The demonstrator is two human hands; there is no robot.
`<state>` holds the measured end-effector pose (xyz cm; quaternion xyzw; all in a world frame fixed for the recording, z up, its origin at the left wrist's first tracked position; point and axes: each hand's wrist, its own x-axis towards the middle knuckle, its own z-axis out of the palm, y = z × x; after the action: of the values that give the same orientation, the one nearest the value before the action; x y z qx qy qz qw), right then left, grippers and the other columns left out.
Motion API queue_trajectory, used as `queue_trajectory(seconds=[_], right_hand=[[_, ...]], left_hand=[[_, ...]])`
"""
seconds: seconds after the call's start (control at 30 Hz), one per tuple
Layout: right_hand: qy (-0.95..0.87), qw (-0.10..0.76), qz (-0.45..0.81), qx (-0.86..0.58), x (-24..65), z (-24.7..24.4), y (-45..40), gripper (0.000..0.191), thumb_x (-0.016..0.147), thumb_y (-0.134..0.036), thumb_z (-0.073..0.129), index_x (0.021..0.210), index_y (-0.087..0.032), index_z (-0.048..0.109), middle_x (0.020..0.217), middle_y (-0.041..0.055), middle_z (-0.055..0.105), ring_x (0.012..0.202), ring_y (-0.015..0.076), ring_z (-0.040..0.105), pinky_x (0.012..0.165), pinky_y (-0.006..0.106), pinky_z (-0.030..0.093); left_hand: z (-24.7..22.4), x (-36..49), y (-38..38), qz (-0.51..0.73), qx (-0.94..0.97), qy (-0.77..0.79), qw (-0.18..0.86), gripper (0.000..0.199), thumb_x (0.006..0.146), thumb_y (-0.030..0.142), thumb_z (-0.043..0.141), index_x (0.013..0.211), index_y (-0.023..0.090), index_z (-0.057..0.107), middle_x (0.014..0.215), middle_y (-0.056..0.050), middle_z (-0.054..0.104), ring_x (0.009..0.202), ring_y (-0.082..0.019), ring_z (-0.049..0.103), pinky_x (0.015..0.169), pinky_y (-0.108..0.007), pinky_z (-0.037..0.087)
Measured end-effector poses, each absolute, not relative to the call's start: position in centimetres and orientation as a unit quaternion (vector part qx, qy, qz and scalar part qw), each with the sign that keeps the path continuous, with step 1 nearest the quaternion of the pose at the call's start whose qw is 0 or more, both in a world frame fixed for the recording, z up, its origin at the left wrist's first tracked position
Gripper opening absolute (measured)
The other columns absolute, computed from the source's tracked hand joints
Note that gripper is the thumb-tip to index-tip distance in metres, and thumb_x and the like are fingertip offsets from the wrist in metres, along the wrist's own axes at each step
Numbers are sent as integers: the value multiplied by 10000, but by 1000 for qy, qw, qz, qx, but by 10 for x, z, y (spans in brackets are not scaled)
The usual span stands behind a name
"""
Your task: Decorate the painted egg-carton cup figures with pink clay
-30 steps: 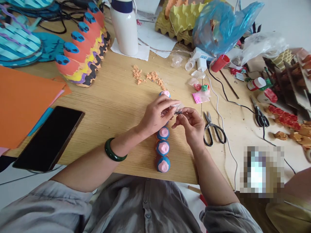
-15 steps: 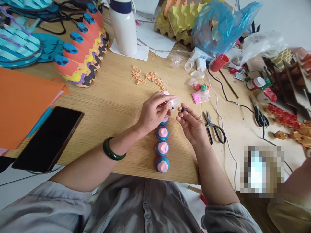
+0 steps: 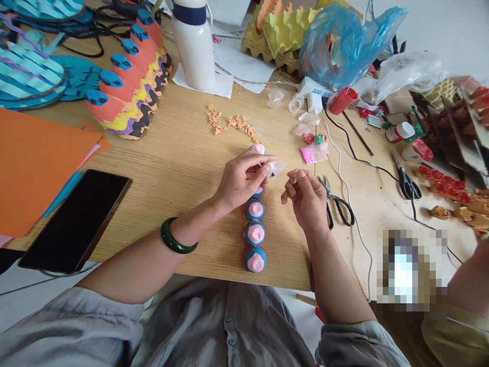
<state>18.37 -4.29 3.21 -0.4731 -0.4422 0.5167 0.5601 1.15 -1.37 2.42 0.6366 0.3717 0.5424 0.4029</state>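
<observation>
Steadily, the left hand [image 3: 242,178] pinches a small clear plastic bag [image 3: 274,169] between thumb and fingertips, just above a row of blue-and-pink egg-carton cups [image 3: 255,232] on the worktop [image 3: 160,153]. The right hand [image 3: 303,200] hovers apart with fingers loosely curled, and whether they hold anything tiny cannot be told. Nearby lies a pair of scissors [image 3: 338,209]. A firm pinch near the bag's edge keeps it steady

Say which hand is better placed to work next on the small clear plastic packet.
Probably the right hand: it looks empty and sits close beside the packet, while the left hand is holding that packet.
</observation>
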Motion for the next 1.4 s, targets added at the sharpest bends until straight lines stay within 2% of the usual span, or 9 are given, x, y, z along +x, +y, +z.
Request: queue_trajectory(seconds=[0.17, 0.27, 0.43, 0.6, 0.73, 0.97, 1.1, 1.27, 1.4], right_hand=[[-638, 507, 275, -510, 183, 32, -51, 246, 890, -294, 706, 1136, -303, 708, 871, -5, 491, 663, 116, 480, 556, 254, 535], [-661, 506, 219, -509, 185, 35, -53, 287, 905, -270, 684, 1188, -321, 684, 876, -1, 500, 662, 130, 480, 578, 284, 515], [-711, 475, 163, -491, 187, 34, -49, 84, 923, -222, 642, 940, -271, 709, 800, -2, 566, 649, 130, 489, 592, 295, 459], [-667, 481, 98, -561, 186, 29, -46, 224, 912, -202, 646, 699, -228, 581, 647, -37, 486, 572, 110, 430, 542, 283, 360], [-681, 475, 99, -549, 182, 30, -48, 238, 913, -205, 658, 697, -224, 561, 639, -46, 460, 560, 103, 418, 535, 281, 343], [-704, 481, 88, -515, 181, 31, -50, 227, 912, -165, 639, 710, -220, 551, 647, -51, 476, 556, 94, 425, 533, 269, 347], [-705, 473, 62, -525, 184, 31, -48, 235, 891, -150, 653, 689, -212, 551, 628, -53, 465, 557, 92, 421, 538, 262, 362], [-694, 464, 146, -531, 185, 30, -47, 92, 932, -217, 625, 958, -225, 713, 760, -17, 574, 645, 109, 520, 564, 256, 443], [-671, 472, 211, -531, 187, 29, -47, 136, 950, -237, 616, 858, -204, 711, 783, -5, 596, 658, 105, 535, 572, 259, 453]], left_hand=[[28, 8, -15, 504, 647, 362, 444, 327, 931, 302, 616, 1191, 138, 730, 904, -61, 730, 627, -85, 633, 580, -195, 541], [30, 7, -16, 484, 668, 345, 449, 341, 918, 252, 607, 1220, 141, 719, 884, -53, 719, 641, -91, 628, 587, -201, 533], [28, 9, -15, 479, 676, 328, 455, 323, 945, 252, 583, 1232, 150, 690, 864, -32, 685, 571, -66, 595, 542, -183, 519], [29, 11, -18, 533, 687, 354, 345, 225, 953, 331, 623, 1048, 138, 690, 1060, -94, 684, 793, -114, 681, 677, -208, 572], [28, 14, -21, 513, 732, 349, 281, 196, 881, 307, 735, 991, 154, 680, 905, -34, 693, 760, -109, 666, 716, -208, 561], [20, 17, -20, 500, 750, 382, 203, 169, 865, 69, 641, 994, 143, 722, 946, -45, 745, 800, -114, 697, 767, -219, 559], [21, 17, -23, 497, 743, 396, 211, 209, 881, 70, 626, 1040, 135, 744, 979, -65, 776, 824, -121, 716, 751, -212, 556], [25, 13, -21, 478, 731, 408, 265, 141, 886, 101, 632, 965, 130, 745, 892, -49, 784, 762, -122, 711, 722, -216, 549], [26, 11, -17, 446, 753, 386, 291, 175, 906, 105, 580, 941, 143, 748, 951, -62, 772, 858, -142, 705, 791, -245, 545]])
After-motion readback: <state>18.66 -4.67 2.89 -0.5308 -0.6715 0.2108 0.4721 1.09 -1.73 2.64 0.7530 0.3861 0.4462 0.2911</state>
